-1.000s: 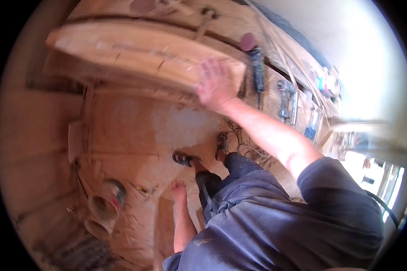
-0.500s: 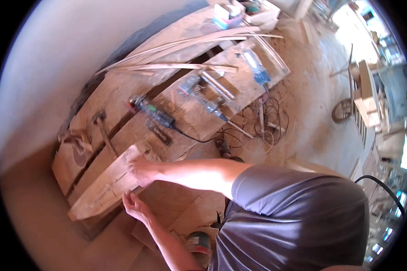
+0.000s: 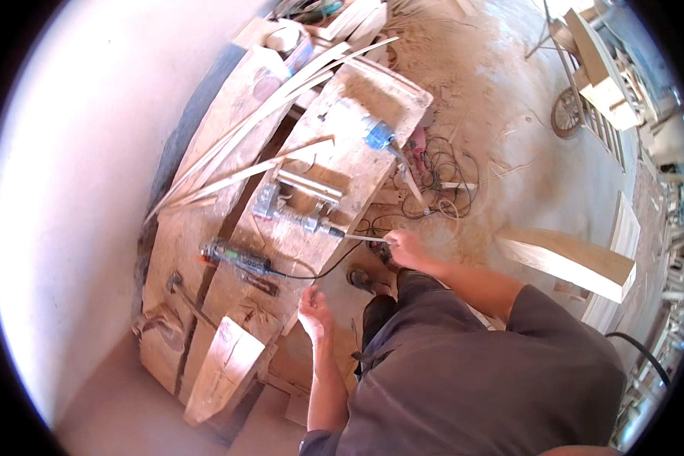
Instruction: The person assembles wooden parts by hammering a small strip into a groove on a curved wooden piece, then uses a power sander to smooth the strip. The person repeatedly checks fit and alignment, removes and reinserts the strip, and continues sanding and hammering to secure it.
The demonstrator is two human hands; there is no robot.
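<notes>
My left hand [image 3: 315, 310] is held in the air by the bench's near edge, empty, its fingers loosely apart. To its lower left, a thick wooden block [image 3: 222, 372] with a cracked face lies across the bench end, untouched. My right hand [image 3: 407, 249] is reached out beyond the bench, fingers curled. A pale tube [image 3: 366, 239] from a nail gun [image 3: 292, 219] meets the fingertips; whether they grip it I cannot tell. The nail gun lies on the plank bench [image 3: 285, 262]. Left of it are an angle grinder [image 3: 235, 257] and a hammer [image 3: 190, 298].
Long thin wood strips [image 3: 235, 163] lie along the bench near the wall. A blue-and-clear power tool [image 3: 374, 131] is at the far end. Tangled cords [image 3: 452, 178] cover the floor. A wooden beam [image 3: 570, 258] stands at my right, with a wheeled cart [image 3: 568, 112] beyond.
Both hands have left the wooden block, which stays on the bench end. My right hand has swung right to the tube's end; my left has moved right and up. The view has turned.
</notes>
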